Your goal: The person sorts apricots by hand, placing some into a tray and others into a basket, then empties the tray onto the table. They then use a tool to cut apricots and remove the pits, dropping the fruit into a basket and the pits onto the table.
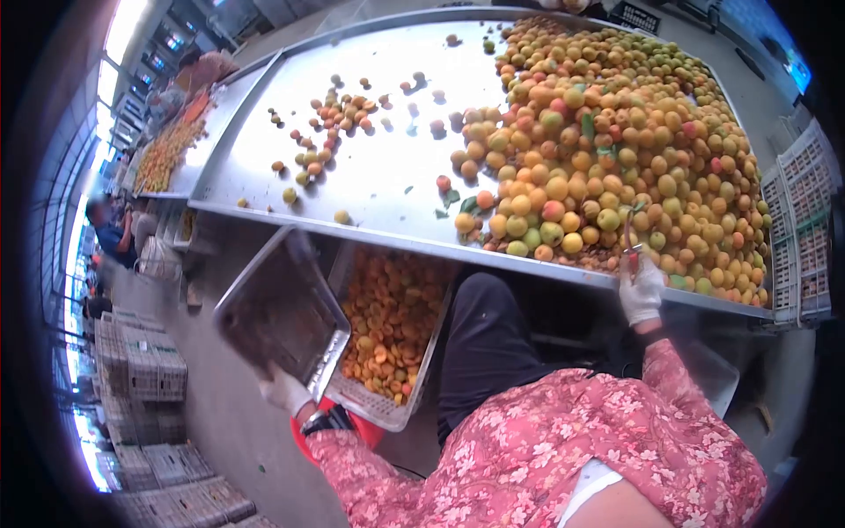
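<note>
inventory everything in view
Metal tables: two, silver, top
Fruit: many, mostly orange, on tables
Crate: one, pale, below table
Fruit pieces: many, orange, inside crate
Tray: one, dark, beside crate
Tub: one, red, lower left
Tool: one, partly red, by fruit
Stacked crates: many, greyish, both sides
People: several, colours unclear, left
Shirt: one, pink floral, bottom
Trousers: one, dark, centre
Left hand: one, white-gloved, holding tray
Right hand: one, white-gloved, holding tool

The shirt (528, 453) is pink with pale flowers (517, 465). The pants (487, 343) are dark. The left hand (286, 392) and right hand (642, 290) wear white gloves (643, 304). A black band (326, 421) shows above the left glove (290, 394).
</note>
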Demonstrator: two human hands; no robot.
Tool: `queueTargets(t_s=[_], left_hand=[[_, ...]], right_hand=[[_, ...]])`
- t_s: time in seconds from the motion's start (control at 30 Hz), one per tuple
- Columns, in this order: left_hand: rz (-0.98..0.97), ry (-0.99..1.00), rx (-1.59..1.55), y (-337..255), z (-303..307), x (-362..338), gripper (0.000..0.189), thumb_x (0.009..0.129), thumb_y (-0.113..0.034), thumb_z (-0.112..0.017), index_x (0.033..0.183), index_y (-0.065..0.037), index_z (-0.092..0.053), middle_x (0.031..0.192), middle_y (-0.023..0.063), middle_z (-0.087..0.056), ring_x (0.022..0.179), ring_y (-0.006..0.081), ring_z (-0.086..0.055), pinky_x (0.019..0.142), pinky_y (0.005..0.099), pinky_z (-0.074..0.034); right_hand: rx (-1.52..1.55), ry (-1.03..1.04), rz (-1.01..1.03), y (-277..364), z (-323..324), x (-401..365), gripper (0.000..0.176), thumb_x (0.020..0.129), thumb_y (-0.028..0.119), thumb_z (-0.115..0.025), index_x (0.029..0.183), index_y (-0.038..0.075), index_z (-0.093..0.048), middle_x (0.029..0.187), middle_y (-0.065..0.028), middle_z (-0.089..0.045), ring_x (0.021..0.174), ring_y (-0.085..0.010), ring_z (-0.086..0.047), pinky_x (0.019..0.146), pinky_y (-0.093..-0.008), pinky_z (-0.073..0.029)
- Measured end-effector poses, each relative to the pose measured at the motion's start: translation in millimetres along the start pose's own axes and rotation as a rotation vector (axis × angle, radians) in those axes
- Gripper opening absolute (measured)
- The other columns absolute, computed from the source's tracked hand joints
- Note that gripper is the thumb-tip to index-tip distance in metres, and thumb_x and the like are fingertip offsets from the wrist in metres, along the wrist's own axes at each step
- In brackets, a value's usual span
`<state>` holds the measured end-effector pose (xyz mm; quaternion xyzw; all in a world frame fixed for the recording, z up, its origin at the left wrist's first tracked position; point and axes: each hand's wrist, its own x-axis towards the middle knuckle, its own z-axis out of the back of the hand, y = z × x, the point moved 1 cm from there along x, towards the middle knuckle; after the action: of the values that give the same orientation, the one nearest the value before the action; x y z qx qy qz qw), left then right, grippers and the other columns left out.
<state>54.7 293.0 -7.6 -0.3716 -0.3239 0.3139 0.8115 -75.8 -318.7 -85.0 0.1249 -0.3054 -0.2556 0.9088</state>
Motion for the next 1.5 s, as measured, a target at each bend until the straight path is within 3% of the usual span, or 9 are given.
queueTargets(t_s=[0.07, 0.13, 0.23, 0.3, 0.87, 1.1, 1.33, 1.4, 1.5], left_hand=[[-0.167, -0.203, 0.037, 16, 1, 14, 0.052, 0.088, -0.011, -0.064, 0.133, 0.007, -0.046, 0.127, 0.0234, -0.057, 0.106, 0.0273, -0.061, 0.090, 0.0411, -0.050], [0.286, 0.031, -0.452, 15, 1, 26, 0.056, 0.087, -0.014, -0.067, 0.132, 0.010, -0.044, 0.124, 0.0246, -0.055, 0.100, 0.0301, -0.062, 0.086, 0.0430, -0.051], [0.437, 0.087, -0.452, -4, -8, 38, 0.051, 0.088, -0.015, -0.065, 0.127, 0.012, -0.047, 0.116, 0.0224, -0.058, 0.094, 0.0306, -0.063, 0.082, 0.0437, -0.052], [0.494, 0.347, -0.613, -23, -19, 36, 0.046, 0.089, -0.018, -0.063, 0.121, 0.013, -0.052, 0.108, 0.0206, -0.061, 0.087, 0.0299, -0.063, 0.078, 0.0430, -0.052], [0.401, 0.724, -0.576, -99, -265, 51, 0.038, 0.081, -0.005, -0.063, 0.115, 0.012, -0.057, 0.105, 0.0202, -0.064, 0.088, 0.0295, -0.066, 0.079, 0.0389, -0.052], [0.483, 0.756, -0.713, -104, -248, 64, 0.039, 0.084, -0.005, -0.058, 0.118, 0.013, -0.052, 0.110, 0.0237, -0.062, 0.091, 0.0344, -0.066, 0.082, 0.0417, -0.054], [0.633, 0.721, -0.784, -109, -214, 46, 0.033, 0.081, -0.006, -0.055, 0.112, 0.006, -0.055, 0.106, 0.0179, -0.062, 0.095, 0.0331, -0.062, 0.091, 0.0448, -0.050], [0.693, 0.813, -0.837, -119, -207, 32, 0.033, 0.079, -0.006, -0.055, 0.110, 0.005, -0.054, 0.106, 0.0183, -0.061, 0.096, 0.0343, -0.062, 0.091, 0.0467, -0.050], [0.652, 0.983, -0.822, -142, -205, -13, 0.039, 0.081, -0.012, -0.053, 0.116, 0.007, -0.053, 0.107, 0.0206, -0.061, 0.098, 0.0351, -0.062, 0.092, 0.0456, -0.050]], right_hand=[[0.039, 0.032, -0.037, 0, 1, 0, 0.018, 0.081, 0.018, -0.069, 0.089, 0.006, -0.059, 0.071, -0.0152, -0.059, 0.069, -0.0370, -0.060, 0.062, -0.0456, -0.046], [0.043, 0.040, -0.039, 2, 5, 2, 0.017, 0.081, 0.017, -0.069, 0.088, 0.007, -0.058, 0.070, -0.0146, -0.059, 0.068, -0.0361, -0.060, 0.061, -0.0456, -0.045], [0.050, 0.017, -0.028, 7, 6, 3, 0.017, 0.081, 0.018, -0.069, 0.082, 0.009, -0.056, 0.065, -0.0127, -0.056, 0.064, -0.0352, -0.058, 0.059, -0.0456, -0.044], [0.057, 0.012, -0.029, 7, 7, 3, 0.017, 0.081, 0.019, -0.070, 0.082, 0.009, -0.056, 0.065, -0.0126, -0.056, 0.064, -0.0351, -0.058, 0.059, -0.0455, -0.044], [-0.082, -0.023, 0.077, 9, 9, 7, 0.018, 0.079, 0.017, -0.071, 0.079, 0.008, -0.056, 0.068, -0.0101, -0.055, 0.064, -0.0327, -0.057, 0.057, -0.0436, -0.043], [-0.073, -0.005, 0.042, 6, 3, 4, 0.017, 0.079, 0.017, -0.071, 0.080, 0.007, -0.057, 0.068, -0.0121, -0.055, 0.065, -0.0346, -0.057, 0.058, -0.0437, -0.044], [0.005, 0.082, -0.073, 9, 9, 9, 0.017, 0.080, 0.017, -0.071, 0.085, 0.004, -0.059, 0.068, -0.0139, -0.058, 0.065, -0.0362, -0.058, 0.058, -0.0441, -0.045], [0.320, 0.026, -0.307, 17, 19, 12, 0.022, 0.083, 0.018, -0.072, 0.089, 0.002, -0.058, 0.068, -0.0119, -0.059, 0.060, -0.0278, -0.059, 0.057, -0.0358, -0.046], [0.460, 0.035, -0.277, 63, 36, 39, 0.022, 0.083, 0.017, -0.072, 0.092, 0.002, -0.058, 0.070, -0.0113, -0.060, 0.060, -0.0210, -0.059, 0.058, -0.0297, -0.046]])
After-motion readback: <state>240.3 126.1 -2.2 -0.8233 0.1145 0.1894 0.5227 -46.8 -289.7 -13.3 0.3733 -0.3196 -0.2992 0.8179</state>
